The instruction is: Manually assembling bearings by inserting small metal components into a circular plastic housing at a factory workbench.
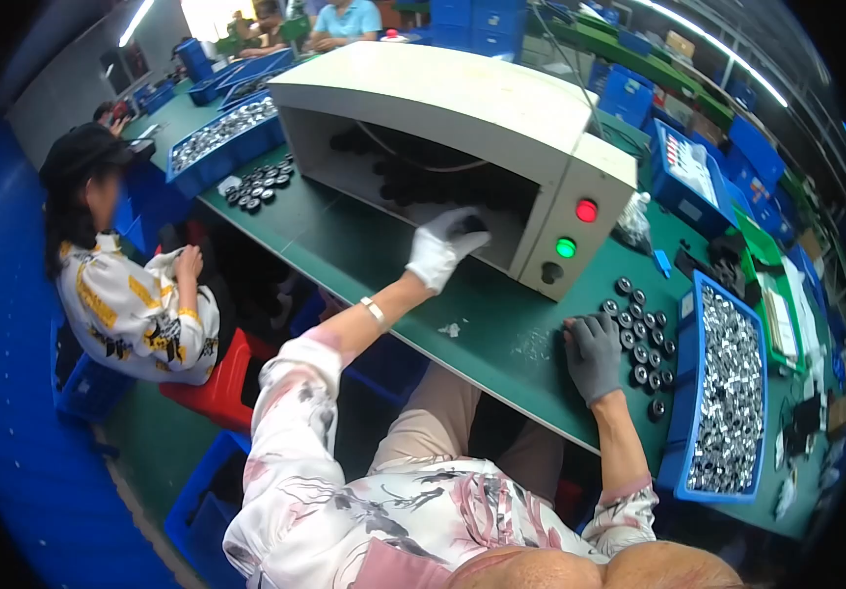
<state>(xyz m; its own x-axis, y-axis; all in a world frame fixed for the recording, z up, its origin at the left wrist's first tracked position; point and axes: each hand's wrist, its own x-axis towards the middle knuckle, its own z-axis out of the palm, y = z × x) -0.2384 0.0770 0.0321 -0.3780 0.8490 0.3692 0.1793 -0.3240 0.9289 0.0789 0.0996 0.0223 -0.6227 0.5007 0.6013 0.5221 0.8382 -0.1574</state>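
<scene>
My left hand (444,245), in a white glove, reaches into the opening of a cream box-shaped machine (462,108) and is closed on a small dark round part (474,225). My right hand (593,355), in a dark grey glove, lies flat on the green table (501,324) with its fingers against a group of several small black round parts (644,334). More dark parts sit deep inside the machine's opening (403,182).
A blue tray (727,393) of small silvery parts stands right of my right hand. The machine front carries a red button (587,210) and a green button (566,247). A seated person (128,294) is at left; another blue tray (221,137) and black parts (261,184) lie beyond.
</scene>
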